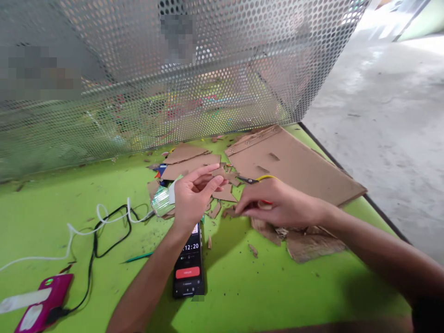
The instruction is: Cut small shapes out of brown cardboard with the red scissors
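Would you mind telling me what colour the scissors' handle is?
Yellow, with a little red, on the scissors in the right hand; head view.

The surface (243, 286) before me is bright green and speckled with brown crumbs. A large cardboard sheet (294, 162) lies flat at its far right corner. Smaller cardboard pieces (189, 159) lie just left of it, with cardboard scraps (222, 196) between them. A torn piece (312, 247) lies nearer me. A phone (189, 270) lies face up in the middle. To my left a white cable (79, 229) and a black cable (111, 231) loop, near a pink device (45, 300) and a thin green stick (138, 257).
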`<state>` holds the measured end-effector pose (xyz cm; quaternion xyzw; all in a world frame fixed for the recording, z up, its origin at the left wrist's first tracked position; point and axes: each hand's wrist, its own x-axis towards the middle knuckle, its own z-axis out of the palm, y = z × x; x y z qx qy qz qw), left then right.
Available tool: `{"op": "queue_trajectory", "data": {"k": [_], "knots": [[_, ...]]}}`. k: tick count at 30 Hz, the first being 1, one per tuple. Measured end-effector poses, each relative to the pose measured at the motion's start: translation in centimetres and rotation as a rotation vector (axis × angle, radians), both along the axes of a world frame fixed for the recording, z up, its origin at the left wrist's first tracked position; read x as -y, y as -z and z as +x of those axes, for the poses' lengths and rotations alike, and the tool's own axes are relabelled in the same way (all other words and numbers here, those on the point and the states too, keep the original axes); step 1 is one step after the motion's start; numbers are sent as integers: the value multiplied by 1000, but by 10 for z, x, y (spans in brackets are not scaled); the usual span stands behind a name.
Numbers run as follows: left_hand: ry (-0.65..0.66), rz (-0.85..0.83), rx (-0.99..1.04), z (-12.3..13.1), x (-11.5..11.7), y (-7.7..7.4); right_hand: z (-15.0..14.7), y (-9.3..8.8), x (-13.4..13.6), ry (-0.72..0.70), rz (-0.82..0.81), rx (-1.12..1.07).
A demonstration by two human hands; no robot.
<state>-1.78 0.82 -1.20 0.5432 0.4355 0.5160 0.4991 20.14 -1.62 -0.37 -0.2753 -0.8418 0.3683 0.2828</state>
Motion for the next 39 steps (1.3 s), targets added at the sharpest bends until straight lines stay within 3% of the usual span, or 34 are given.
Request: {"op": "queue_trajectory", "data": {"k": [3,5,9,13,17,20,27,39], "knots": [[17,15,-34,2,2,1,11,-16,-1,306,68,-154],[33,17,-47,3,3,2,13,-19,-1,409,71,-183],[76,17,-46,7,8,1,12,-19,-2,446,69,-213],[128,-5,-13,10,12,0,13,-20,-2,472,213,-213],[191,-75,23,11,13,1,13,-20,-2,406,346,-237],[244,-127,29,10,13,2,15,-15,-5,279,407,-248],[322,-193,46,7,13,8,25,-5,-14,72,437,-207],[418,-212,120,9,12,9,23,-2,-18,40,531,-200]]}}
